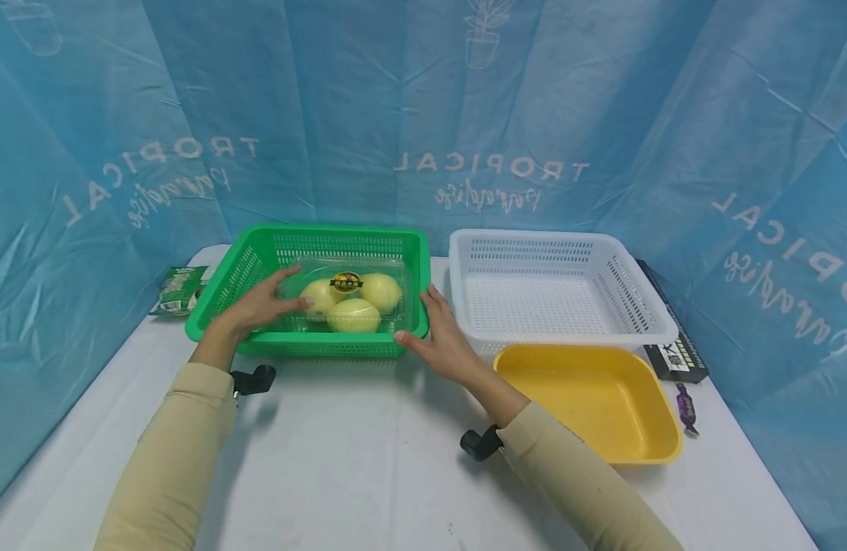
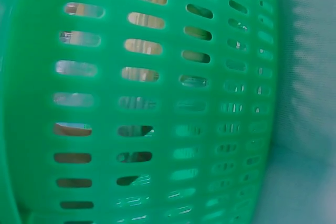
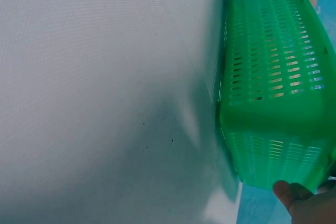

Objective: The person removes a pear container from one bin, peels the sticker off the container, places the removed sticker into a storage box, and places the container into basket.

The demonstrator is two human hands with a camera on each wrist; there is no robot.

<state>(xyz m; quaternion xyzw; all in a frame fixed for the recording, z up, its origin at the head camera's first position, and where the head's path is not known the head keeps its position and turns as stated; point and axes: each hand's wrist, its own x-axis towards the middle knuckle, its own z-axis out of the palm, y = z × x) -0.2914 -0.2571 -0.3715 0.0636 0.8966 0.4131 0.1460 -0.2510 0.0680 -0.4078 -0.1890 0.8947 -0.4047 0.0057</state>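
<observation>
In the head view a clear plastic box (image 1: 313,268) with three pale yellow-green round fruits (image 1: 355,315) lies inside the green basket (image 1: 347,232). A black-and-gold label is stuck on its lid. My left hand (image 1: 263,303) reaches over the basket's left side and holds the left end of the box, its thumb on the lid; some fingers are hidden. My right hand (image 1: 445,340) grips the basket's front right corner, thumb at the front rim. The right wrist view shows its thumb (image 3: 284,192) against the basket's end wall. Through slots in the left wrist view, parts of the box show.
Right of the green basket stands a white basket (image 1: 646,337), with a yellow bin (image 1: 588,413) in front. A black box (image 1: 681,360) and a purple-wrapped candy (image 1: 685,409) lie farther right. A green packet (image 1: 178,291) lies at far left; a blue curtain (image 1: 368,99) hangs behind.
</observation>
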